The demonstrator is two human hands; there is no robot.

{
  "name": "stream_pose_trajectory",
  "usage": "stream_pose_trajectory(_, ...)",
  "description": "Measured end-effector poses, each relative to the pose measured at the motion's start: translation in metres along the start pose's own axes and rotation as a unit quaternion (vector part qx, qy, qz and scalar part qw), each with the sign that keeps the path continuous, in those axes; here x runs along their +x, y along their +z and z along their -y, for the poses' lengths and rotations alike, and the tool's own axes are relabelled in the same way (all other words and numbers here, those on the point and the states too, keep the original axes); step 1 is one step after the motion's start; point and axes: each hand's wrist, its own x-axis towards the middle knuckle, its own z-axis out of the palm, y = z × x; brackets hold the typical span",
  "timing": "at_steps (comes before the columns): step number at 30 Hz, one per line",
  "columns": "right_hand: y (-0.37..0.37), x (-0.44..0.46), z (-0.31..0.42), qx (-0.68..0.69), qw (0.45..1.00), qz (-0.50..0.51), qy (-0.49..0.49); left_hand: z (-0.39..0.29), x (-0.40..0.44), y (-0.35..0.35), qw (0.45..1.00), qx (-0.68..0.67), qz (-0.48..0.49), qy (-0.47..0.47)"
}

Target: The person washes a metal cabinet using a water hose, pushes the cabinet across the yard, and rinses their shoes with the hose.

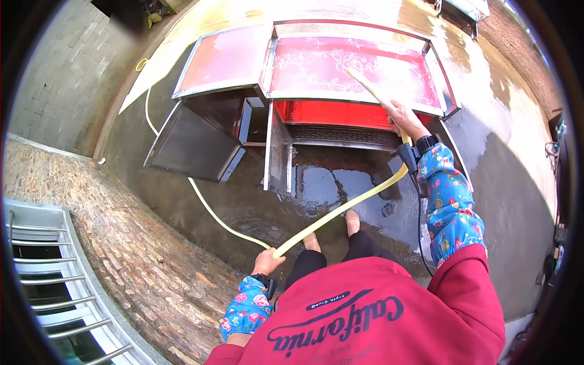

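Hose (328,220), pale yellow, runs from the far left, under an open door and through both hands, its end over the red cabinet's top. At the left edge is a barred window (50,260), with a slope of bricks (121,225) beside it and grey paving (67,67) above. Next, the hose curves past the cabinet's left side. A dark door (193,143) swings out toward the person. The left hand (267,261) is closed around the hose, low and near the person's body; a flowered blue sleeve covers that forearm. Right of it, a second, narrower door (278,152) stands open. The cabinet (304,64) fills the upper middle, its red top patterned with white, its front open on a red inside. Water (322,182) lies on the ground before it, near the person's feet (352,224). The right hand (403,117), at the cabinet's front edge, has its fingers wrapped round the hose a little behind the end. Its wrist wears a black band (426,143), with a black cord hanging below.
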Motion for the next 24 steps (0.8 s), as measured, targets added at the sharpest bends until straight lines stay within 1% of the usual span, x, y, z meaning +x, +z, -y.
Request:
stream_pose_trajectory(3,0.023,-0.038,0.02,0.006,1.0,0.031,-0.001,-0.028,0.031,-0.012,0.998,0.032,0.025,0.057)
stream_pose_trajectory(4,0.029,-0.045,0.02,0.007,1.0,0.023,0.006,-0.036,0.045,-0.006,0.994,0.05,0.032,0.091)
stream_pose_trajectory(5,0.029,-0.052,0.013,0.01,1.0,0.013,0.015,-0.046,0.059,0.002,0.989,0.069,0.041,0.126)
stream_pose_trajectory(6,0.022,-0.058,0.004,0.012,0.999,-0.003,0.029,-0.06,0.066,0.008,0.985,0.078,0.055,0.141)
stream_pose_trajectory(8,0.01,-0.066,-0.013,-0.041,0.998,-0.055,-0.008,-0.092,0.076,0.022,0.973,0.075,0.089,0.201)
stream_pose_trajectory(9,-0.004,-0.065,-0.032,-0.059,0.994,-0.086,-0.037,-0.106,0.077,0.03,0.97,0.082,0.098,0.208)
stream_pose_trajectory(11,-0.04,-0.081,-0.035,-0.058,0.988,-0.125,0.069,-0.136,0.08,0.04,0.928,0.0,0.134,0.348)
stream_pose_trajectory(12,-0.058,-0.084,-0.042,-0.056,0.986,-0.136,0.083,-0.155,0.077,0.034,0.926,0.005,0.137,0.352)
stream_pose_trajectory(14,-0.09,-0.094,-0.062,-0.063,0.979,-0.165,0.104,-0.195,0.064,0.018,0.915,-0.036,0.282,0.286)
stream_pose_trajectory(15,-0.098,-0.097,-0.073,-0.056,0.979,-0.167,0.104,-0.2,0.067,0.017,0.916,-0.029,0.281,0.285)
stream_pose_trajectory(17,-0.11,-0.103,-0.101,-0.002,0.976,-0.185,0.112,-0.211,0.08,0.018,0.92,-0.031,0.263,0.289)
stream_pose_trajectory(18,-0.108,-0.104,-0.116,0.018,0.978,-0.18,0.107,-0.212,0.092,0.02,0.921,-0.047,0.235,0.306)
stream_pose_trajectory(19,-0.103,-0.111,-0.128,-0.019,0.977,-0.188,0.103,-0.223,0.1,0.02,0.929,-0.073,0.21,0.296)
stream_pose_trajectory(21,-0.085,-0.111,-0.181,0.038,0.977,-0.197,0.068,-0.256,0.116,0.016,0.94,-0.152,0.222,0.209)
stream_pose_trajectory(22,-0.072,-0.117,-0.189,0.091,0.974,-0.194,0.077,-0.271,0.133,0.018,0.94,-0.167,0.24,0.177)
stream_pose_trajectory(23,-0.055,-0.122,-0.19,0.145,0.967,-0.191,0.085,-0.301,0.135,0.013,0.941,-0.196,0.228,0.156)
stream_pose_trajectory(24,-0.039,-0.124,-0.192,0.111,0.97,-0.214,0.043,-0.324,0.147,0.017,0.929,-0.244,0.217,0.173)
